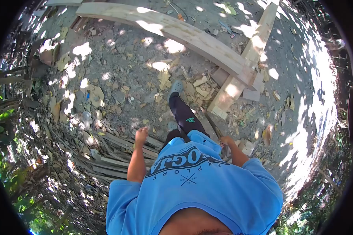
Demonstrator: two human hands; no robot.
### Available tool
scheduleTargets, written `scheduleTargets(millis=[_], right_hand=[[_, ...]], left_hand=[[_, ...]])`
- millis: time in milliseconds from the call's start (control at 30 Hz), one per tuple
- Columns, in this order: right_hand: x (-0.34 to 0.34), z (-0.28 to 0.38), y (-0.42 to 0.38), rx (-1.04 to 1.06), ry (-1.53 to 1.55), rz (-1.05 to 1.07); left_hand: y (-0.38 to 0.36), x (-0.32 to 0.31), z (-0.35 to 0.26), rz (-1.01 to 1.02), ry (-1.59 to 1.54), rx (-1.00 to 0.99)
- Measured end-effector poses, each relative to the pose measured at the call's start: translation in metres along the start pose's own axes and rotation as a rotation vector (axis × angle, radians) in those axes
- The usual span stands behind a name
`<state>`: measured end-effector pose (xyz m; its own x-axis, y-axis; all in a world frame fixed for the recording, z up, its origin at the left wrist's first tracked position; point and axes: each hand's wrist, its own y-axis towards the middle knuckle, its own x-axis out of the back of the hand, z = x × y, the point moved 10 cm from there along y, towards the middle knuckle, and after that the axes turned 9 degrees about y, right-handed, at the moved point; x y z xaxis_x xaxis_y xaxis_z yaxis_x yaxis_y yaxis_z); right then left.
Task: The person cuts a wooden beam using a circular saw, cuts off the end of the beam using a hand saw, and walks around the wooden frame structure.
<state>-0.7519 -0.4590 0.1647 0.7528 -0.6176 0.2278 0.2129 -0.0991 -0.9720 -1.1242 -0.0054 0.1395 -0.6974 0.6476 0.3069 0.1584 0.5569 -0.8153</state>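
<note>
My right hand point(226, 141) is wrapped round the grip end of a long, narrow machete-like blade point(211, 123), which points forward and slightly left, low beside my right leg. Held out to the left of my body, my left hand point(141, 135) has its fingers curled in, and nothing shows in it. Ahead of me a long, squared wooden beam point(184, 36) runs across the ground. Its right end rests over a second timber point(226, 98), which slants away toward the upper right.
Several thin wooden strips point(115, 159) lie to my left. Wood chips point(201, 87) and dry leaves cover the dirt near my forward foot point(177, 87). A clear plastic-looking item point(86, 118) lies farther left. Plants border both sides.
</note>
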Motion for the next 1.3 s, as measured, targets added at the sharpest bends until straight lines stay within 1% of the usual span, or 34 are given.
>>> scheduleTargets(millis=[33, 100, 167, 233, 300, 333, 367, 400, 467, 500, 567, 600, 633, 667, 700, 767, 800, 833, 900, 933, 967, 1000, 1033, 1067, 1100, 1133, 1167, 1200, 1233, 1267, 1300], right_hand=[[-0.012, 0.016, 0.008, 0.028, 0.008, 0.019], [-0.037, 0.059, 0.028, 0.053, -0.013, 0.099], [-0.058, 0.128, 0.017, 0.081, -0.203, 0.103], [-0.08, 0.239, -0.041, 0.346, -0.668, 0.144], [-0.09, 0.301, -0.018, 0.376, -0.405, 0.139], [-0.106, 0.33, -0.016, 0.289, -0.407, 0.308], [-0.114, 0.36, -0.017, 0.243, -0.332, 0.36], [-0.12, 0.394, -0.025, 0.186, -0.263, 0.404], [-0.134, 0.478, -0.086, 0.384, -0.35, 0.424], [-0.138, 0.507, -0.087, 0.405, -0.393, 0.43], [-0.154, 0.555, -0.096, 0.56, -0.27, 0.598], [-0.157, 0.57, -0.102, 0.564, -0.269, 0.601], [-0.157, 0.583, -0.112, 0.569, -0.282, 0.561], [-0.156, 0.594, -0.12, 0.574, -0.281, 0.516], [-0.159, 0.599, -0.126, 0.575, -0.244, 0.506], [-0.149, 0.611, -0.133, 0.65, -0.148, 0.357], [-0.144, 0.61, -0.121, 0.643, -0.092, 0.322], [-0.14, 0.597, -0.095, 0.527, 0.009, 0.248], [-0.13, 0.562, -0.06, 0.318, 0.258, 0.126], [-0.123, 0.549, -0.035, 0.306, 0.336, 0.099], [-0.116, 0.523, -0.003, 0.246, 0.401, 0.034], [-0.126, 0.494, 0.011, 0.173, 0.462, -0.02], [-0.139, 0.489, 0.006, 0.151, 0.539, -0.041], [-0.138, 0.494, -0.005, 0.206, 0.372, -0.103], [-0.145, 0.477, -0.021, 0.218, 0.211, -0.161], [-0.153, 0.476, -0.041, 0.331, 0.254, -0.296], [-0.165, 0.481, -0.075, 0.313, 0.232, -0.339], [-0.172, 0.494, -0.106, 0.304, 0.208, -0.377], [-0.183, 0.49, -0.124, 0.32, 0.393, -0.444], [-0.205, 0.482, -0.138, 0.342, 0.559, -0.508], [-0.237, 0.473, -0.148, 0.295, 0.633, -0.528]], left_hand=[[0.009, -0.008, -0.027, 0.03, 0.089, -0.059], [0.021, -0.02, -0.082, 0.055, 0.081, -0.083], [0.053, -0.027, -0.126, 0.16, 0.159, -0.241], [0.081, -0.034, -0.178, 0.222, 0.792, -0.494], [0.087, -0.016, -0.243, 0.054, 1.082, -0.724], [0.101, 0.0, -0.259, 0.028, 0.975, -0.732], [0.121, 0.017, -0.287, -0.012, 0.857, -0.754], [0.122, 0.04, -0.328, -0.111, 0.825, -0.743], [0.116, 0.076, -0.368, -0.161, 0.267, -0.438], [0.12, 0.084, -0.385, -0.195, 0.233, -0.436], [0.132, 0.093, -0.406, -0.174, 0.083, -0.369], [0.141, 0.097, -0.413, -0.177, 0.085, -0.372], [0.159, 0.09, -0.415, -0.106, 0.28, -0.381], [0.177, 0.081, -0.418, -0.027, 0.485, -0.394], [0.202, 0.08, -0.413, -0.007, 0.554, -0.386], [0.243, 0.073, -0.4, 0.073, 0.704, -0.343], [0.262, 0.067, -0.405, 0.128, 0.786, -0.314], [0.271, 0.059, -0.426, 0.172, 0.832, -0.353], [0.29, 0.086, -0.439, 0.031, 0.437, 0.043], [0.309, 0.08, -0.472, 0.07, 0.502, 0.009], [0.324, 0.072, -0.51, 0.12, 0.666, -0.126], [0.332, 0.072, -0.537, 0.173, 0.828, -0.255], [0.362, 0.058, -0.561, 0.261, 1.012, -0.522], [0.388, 0.047, -0.595, 0.34, 1.172, -0.668], [0.4, 0.04, -0.614, 0.449, 1.337, -0.809], [0.422, 0.046, -0.631, 0.5, 1.294, -0.654], [0.446, 0.045, -0.66, 0.532, 1.277, -0.512], [0.435, 0.027, -0.704, 0.512, 1.702, -1.137], [0.447, 0.02, -0.727, 0.611, 1.777, -1.2], [0.476, 0.026, -0.757, 0.635, 1.67, -1.014], [0.503, 0.026, -0.787, 0.621, 1.555, -0.822]])
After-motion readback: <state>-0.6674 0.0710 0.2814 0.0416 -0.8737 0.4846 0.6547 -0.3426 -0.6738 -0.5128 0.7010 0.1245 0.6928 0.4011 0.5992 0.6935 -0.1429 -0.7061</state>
